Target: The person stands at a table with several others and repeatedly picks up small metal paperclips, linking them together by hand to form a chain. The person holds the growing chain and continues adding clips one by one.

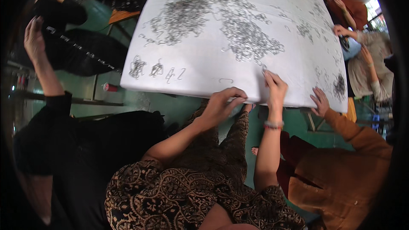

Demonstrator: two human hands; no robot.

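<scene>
Small bent metal wire hooks lie in a loose pile (247, 36) on the white-covered table (200, 68). At the pile's near edge my right hand (276, 88) pinches a wire hook (263, 67) between its fingertips. My left hand (222, 105) is at the table's front edge, thumb and forefinger brought together; whatever they hold, if anything, is too small to make out. A single bracket-shaped wire piece (226, 80) lies flat just beyond my left hand. Farther left are a few separate hooks (174, 74) and two small heaps, one of them a dark tangle (156, 67).
Another large pile of hooks (181, 17) spreads over the table's far left. At right, a co-worker's hand (320, 102) rests at the edge near a dark heap (339, 86). To my left, a person's raised hand (35, 42) is near a hanging chain (83, 51). More people sit around the far side.
</scene>
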